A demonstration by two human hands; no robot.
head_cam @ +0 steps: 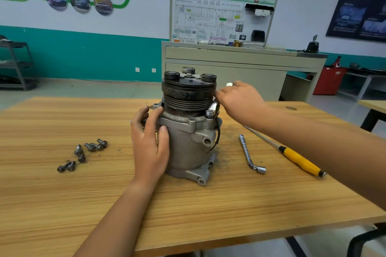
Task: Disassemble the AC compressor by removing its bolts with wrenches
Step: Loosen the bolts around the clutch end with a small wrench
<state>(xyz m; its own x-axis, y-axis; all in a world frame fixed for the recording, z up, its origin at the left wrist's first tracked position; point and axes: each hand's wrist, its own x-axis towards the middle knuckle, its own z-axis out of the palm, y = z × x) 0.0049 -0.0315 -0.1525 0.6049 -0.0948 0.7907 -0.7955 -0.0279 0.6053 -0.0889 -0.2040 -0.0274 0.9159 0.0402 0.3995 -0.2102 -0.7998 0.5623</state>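
Observation:
The AC compressor (188, 144) stands upright on the wooden table (83, 204), its black pulley on top. My left hand (149, 144) grips the left side of its grey housing, thumb on the front. My right hand (238, 99) holds a chrome L-shaped socket wrench (213, 108) beside the pulley; its socket end sits on a bolt at the right flange, and its other end sticks out above my fingers. Several removed bolts (83, 153) lie on the table to the left.
A second chrome L-wrench (250, 155) and a yellow-handled screwdriver (300, 161) lie on the table to the right of the compressor. Behind the table stands a beige training bench (240, 64) with a wiring board. A metal shelf (14, 64) is at the far left.

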